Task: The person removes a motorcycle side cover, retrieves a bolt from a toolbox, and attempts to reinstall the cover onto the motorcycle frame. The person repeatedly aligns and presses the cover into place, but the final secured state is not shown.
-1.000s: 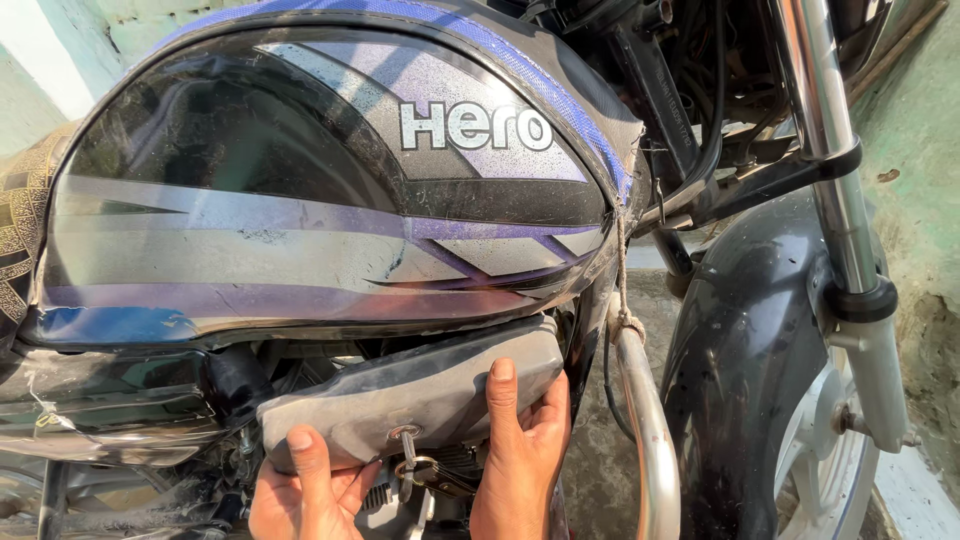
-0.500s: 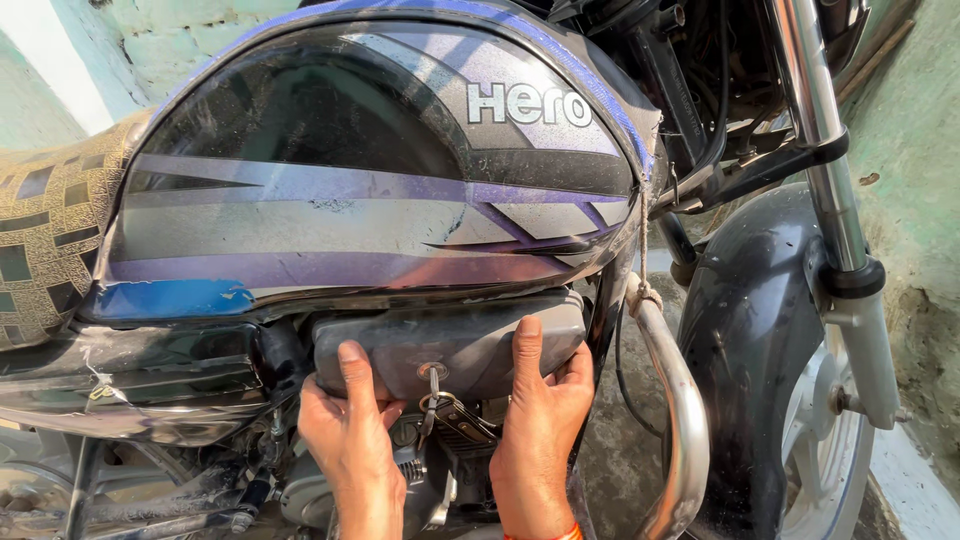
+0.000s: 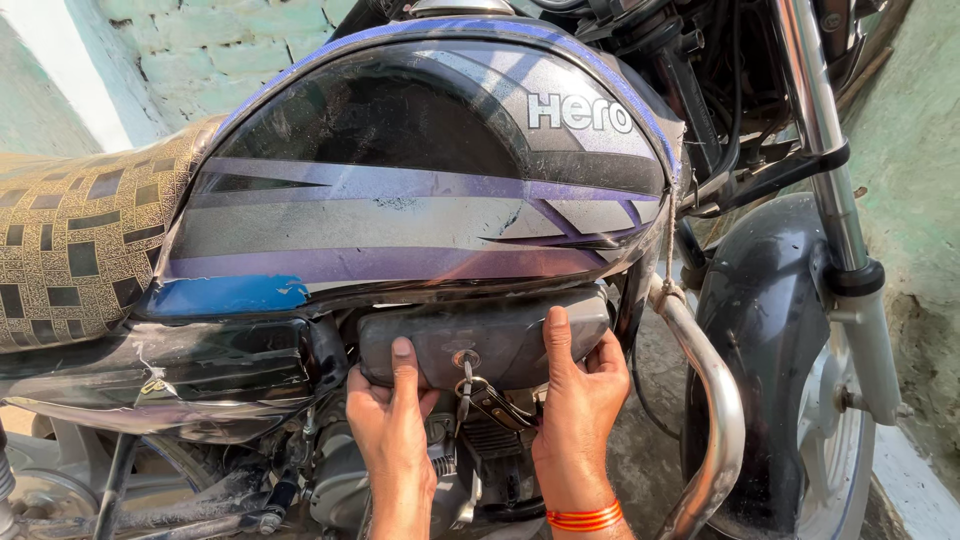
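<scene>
Low in the frame's centre, the left hand (image 3: 385, 415) and right hand (image 3: 580, 395) grip a dusty grey plastic side cover (image 3: 480, 335) under the black-and-purple fuel tank (image 3: 400, 180)

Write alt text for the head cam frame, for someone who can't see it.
Two bare hands, left hand and right hand, press a dark grey side cover with a key in its lock under a motorcycle's black-and-purple fuel tank. A patterned seat sits left; the chrome crash guard and front wheel right.
</scene>
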